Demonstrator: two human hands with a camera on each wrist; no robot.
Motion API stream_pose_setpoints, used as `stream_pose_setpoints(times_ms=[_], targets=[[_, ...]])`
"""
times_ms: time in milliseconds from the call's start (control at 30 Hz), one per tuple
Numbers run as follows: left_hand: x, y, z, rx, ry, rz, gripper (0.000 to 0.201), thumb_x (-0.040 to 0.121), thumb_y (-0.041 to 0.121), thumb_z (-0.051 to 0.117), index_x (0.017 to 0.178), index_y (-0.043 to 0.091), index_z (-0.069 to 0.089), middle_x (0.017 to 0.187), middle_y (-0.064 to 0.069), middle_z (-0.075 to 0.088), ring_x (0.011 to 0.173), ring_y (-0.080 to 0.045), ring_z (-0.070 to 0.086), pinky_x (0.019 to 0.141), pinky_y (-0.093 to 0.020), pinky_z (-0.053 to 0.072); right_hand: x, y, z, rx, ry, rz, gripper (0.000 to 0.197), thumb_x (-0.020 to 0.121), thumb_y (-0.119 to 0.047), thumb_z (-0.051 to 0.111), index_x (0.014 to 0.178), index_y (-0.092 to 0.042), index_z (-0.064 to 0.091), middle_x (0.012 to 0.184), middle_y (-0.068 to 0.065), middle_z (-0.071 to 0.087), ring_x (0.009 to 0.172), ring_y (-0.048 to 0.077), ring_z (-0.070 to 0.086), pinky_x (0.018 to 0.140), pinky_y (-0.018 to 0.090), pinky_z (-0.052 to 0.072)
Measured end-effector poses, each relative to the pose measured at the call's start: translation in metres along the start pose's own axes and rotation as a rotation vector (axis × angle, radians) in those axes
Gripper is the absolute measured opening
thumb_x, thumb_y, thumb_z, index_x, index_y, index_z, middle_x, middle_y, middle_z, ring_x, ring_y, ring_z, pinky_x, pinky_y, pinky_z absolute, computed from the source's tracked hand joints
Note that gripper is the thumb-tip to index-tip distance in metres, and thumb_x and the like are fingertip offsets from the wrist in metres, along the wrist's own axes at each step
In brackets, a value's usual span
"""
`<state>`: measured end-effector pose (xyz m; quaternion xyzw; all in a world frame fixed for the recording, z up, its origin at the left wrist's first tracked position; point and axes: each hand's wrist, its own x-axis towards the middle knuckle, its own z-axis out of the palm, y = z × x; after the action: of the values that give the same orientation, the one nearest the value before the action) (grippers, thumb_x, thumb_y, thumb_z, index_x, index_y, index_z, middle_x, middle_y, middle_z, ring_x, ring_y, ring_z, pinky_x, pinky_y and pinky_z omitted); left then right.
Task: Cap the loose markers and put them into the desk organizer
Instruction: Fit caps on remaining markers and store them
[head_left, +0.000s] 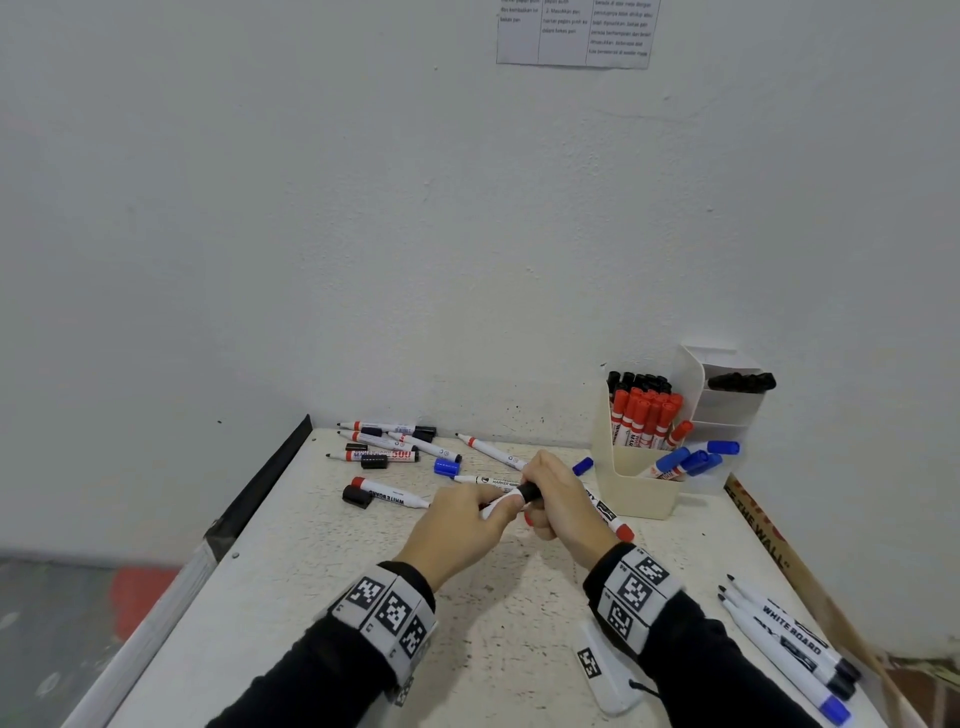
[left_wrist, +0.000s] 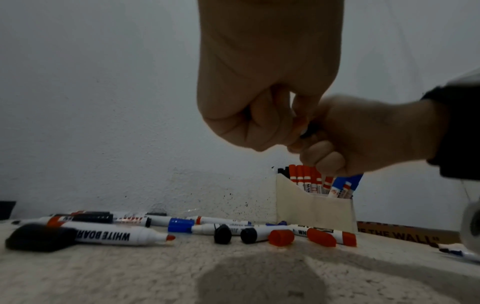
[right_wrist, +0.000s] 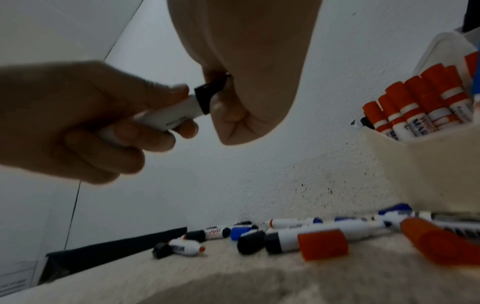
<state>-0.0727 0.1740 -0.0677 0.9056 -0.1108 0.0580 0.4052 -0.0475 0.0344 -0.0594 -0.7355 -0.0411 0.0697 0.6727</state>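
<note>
Both hands meet above the middle of the table. My left hand grips the white barrel of a marker. My right hand holds a black cap that sits on the marker's end. The cream desk organizer stands at the back right, holding several capped red, black and blue markers. Uncapped markers lie scattered at the back left. A red-tipped marker lies beside a black cap. A loose blue cap lies near them.
Three uncapped markers lie at the front right of the table. A white tagged device lies under my right forearm. A red cap and a black cap lie below my hands. A cardboard strip runs along the right edge.
</note>
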Motion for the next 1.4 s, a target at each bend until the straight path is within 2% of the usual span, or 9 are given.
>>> stream_pose_setpoints(times_ms=[167,267,367,500,633,700,833,1200,1400], targets=[[0.007,0.003,-0.002,-0.21,-0.046,0.023,0.03,0.093,0.043,0.047,0.101,0.021,0.066,0.071,0.008,0.055,0.065,-0.007,0.048,0.06,-0.017,0.036,0.002,-0.023,-0.017,-0.337,0.012,-0.238,0.016,0.092,-0.012,0.047,0.077,-0.016,0.049,0.067,-0.004,0.049,0.055,0.006,0.041,0.053,0.02,0.033],[0.022,-0.005,-0.007,-0.158,-0.088,-0.019,0.042,0.098,0.041,0.033,0.13,0.021,0.051,0.118,-0.001,0.059,0.108,-0.016,0.053,0.086,-0.02,0.04,0.002,-0.046,-0.038,-0.384,0.138,-0.415,0.007,0.093,-0.012,0.051,0.089,-0.015,0.055,0.077,-0.003,0.054,0.054,-0.002,0.043,0.052,0.013,0.036],[0.038,-0.033,-0.016,0.14,-0.047,-0.174,0.043,0.098,0.03,0.04,0.14,0.018,0.038,0.143,-0.004,0.041,0.129,-0.019,0.04,0.107,-0.034,0.034,0.006,-0.072,-0.077,-0.388,0.404,-0.569,0.016,0.091,-0.008,0.054,0.09,-0.024,0.056,0.088,-0.003,0.056,0.074,0.013,0.052,0.068,0.028,0.046],[0.048,-0.06,-0.027,0.623,-0.161,-0.322,0.041,0.092,0.03,0.051,0.132,0.027,0.044,0.142,-0.001,0.037,0.131,-0.02,0.035,0.106,-0.04,0.036,0.004,-0.093,-0.138,-0.364,0.673,-0.65,0.022,0.085,-0.006,0.058,0.097,-0.024,0.056,0.097,0.0,0.059,0.087,0.025,0.063,0.078,0.035,0.054],[0.054,-0.07,-0.027,0.783,-0.226,-0.35,0.038,0.093,0.028,0.052,0.13,0.026,0.046,0.138,-0.002,0.038,0.126,-0.019,0.039,0.102,-0.036,0.038,-0.004,-0.095,-0.186,-0.444,0.842,-0.668,0.022,0.08,-0.001,0.06,0.095,-0.017,0.059,0.097,0.003,0.06,0.083,0.016,0.058,0.07,0.004,0.045],[0.057,-0.074,-0.026,0.793,-0.243,-0.372,0.035,0.094,0.025,0.05,0.129,0.024,0.048,0.136,-0.003,0.039,0.124,-0.02,0.04,0.101,-0.036,0.039,-0.008,-0.088,-0.204,-0.454,0.893,-0.671,0.021,0.078,0.0,0.061,0.091,-0.016,0.06,0.097,0.006,0.061,0.084,0.017,0.058,0.071,0.004,0.045],[0.062,-0.079,-0.025,0.761,-0.236,-0.387,0.032,0.092,0.027,0.056,0.123,0.022,0.052,0.132,-0.003,0.042,0.123,-0.02,0.038,0.102,-0.035,0.039,-0.012,-0.069,-0.231,-0.417,0.889,-0.633,0.02,0.076,0.006,0.06,0.083,-0.013,0.062,0.094,0.008,0.064,0.085,0.026,0.062,0.077,0.032,0.056],[0.066,-0.087,-0.024,0.79,-0.116,-0.334,0.027,0.096,0.028,0.047,0.122,0.025,0.05,0.131,0.001,0.046,0.122,-0.017,0.039,0.099,-0.034,0.041,-0.01,-0.034,-0.252,-0.46,0.896,-0.67,0.028,0.076,0.013,0.058,0.081,-0.014,0.063,0.088,0.004,0.06,0.073,-0.009,0.059,0.065,0.006,0.05],[0.062,-0.089,-0.028,0.839,0.072,-0.249,0.033,0.097,0.02,0.041,0.13,0.028,0.043,0.133,0.004,0.048,0.124,-0.017,0.041,0.096,-0.031,0.041,0.007,-0.02,-0.251,-0.668,0.889,-0.663,0.019,0.075,0.011,0.059,0.081,-0.004,0.067,0.085,0.009,0.062,0.074,0.014,0.055,0.069,0.002,0.045]])
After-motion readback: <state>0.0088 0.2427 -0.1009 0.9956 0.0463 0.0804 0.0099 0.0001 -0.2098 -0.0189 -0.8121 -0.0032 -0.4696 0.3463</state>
